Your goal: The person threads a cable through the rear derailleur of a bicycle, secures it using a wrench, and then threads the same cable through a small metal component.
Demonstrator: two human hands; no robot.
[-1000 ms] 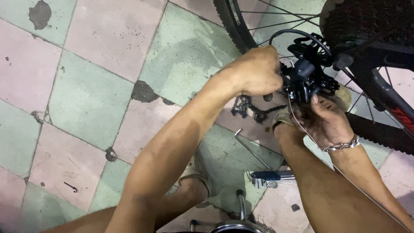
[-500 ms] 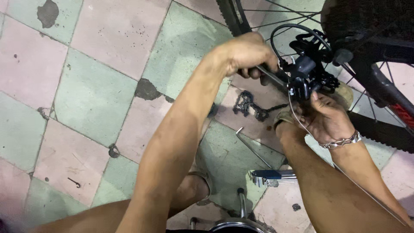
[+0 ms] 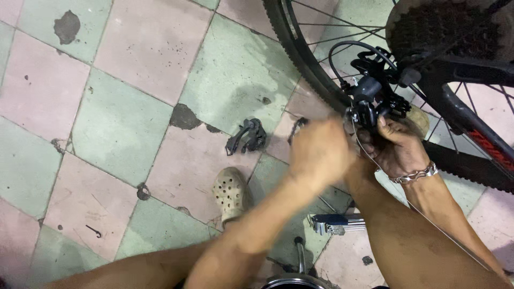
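The rear derailleur [image 3: 375,104] hangs at the bicycle's rear wheel [image 3: 305,59], under the cassette. The right hand [image 3: 399,147] cups it from below, fingers closed around its cage. The left hand [image 3: 320,155] is motion-blurred just beside it, so its grip cannot be told. The derailleur looks like rigid, light metal, probably greasy and slippery; its solid body seems the safest hold, away from the thin cable [image 3: 407,200].
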